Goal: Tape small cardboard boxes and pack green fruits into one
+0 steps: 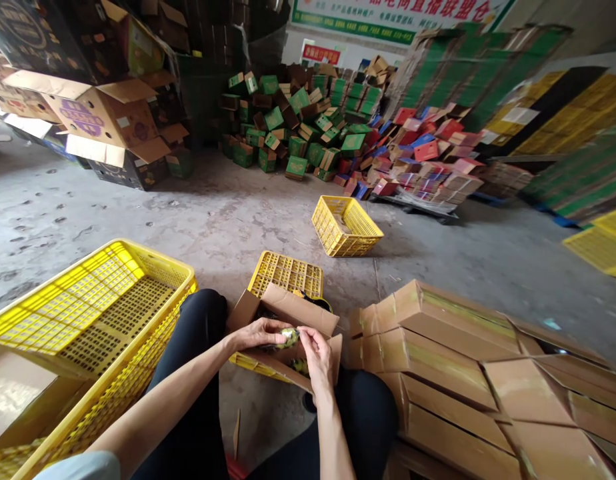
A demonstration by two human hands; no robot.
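Over an open cardboard box (pixel 301 310) between my knees, my left hand (pixel 258 333) is closed on a small green-and-yellow bagged item (pixel 289 337) with a shiny, clear-looking wrapping. It looks like a fruit, but I cannot make out its exact kind. My right hand (pixel 318 357) has its fingers pinched together at the right end of the same item. Inside the box, more green-yellow pieces (pixel 300 366) show below the hands. The box rests on a yellow crate (pixel 255 363), and much of its inside is hidden by my hands and the flaps.
At my left stands a large yellow crate (pixel 188 283) with cardboard in it. Flattened brown cartons (pixel 453 360) are stacked at my right. Ahead are an upturned yellow crate (pixel 288 273) and another crate (pixel 355 240). Piled green boxes (pixel 298 167) and red boxes (pixel 425 151) lie further back.
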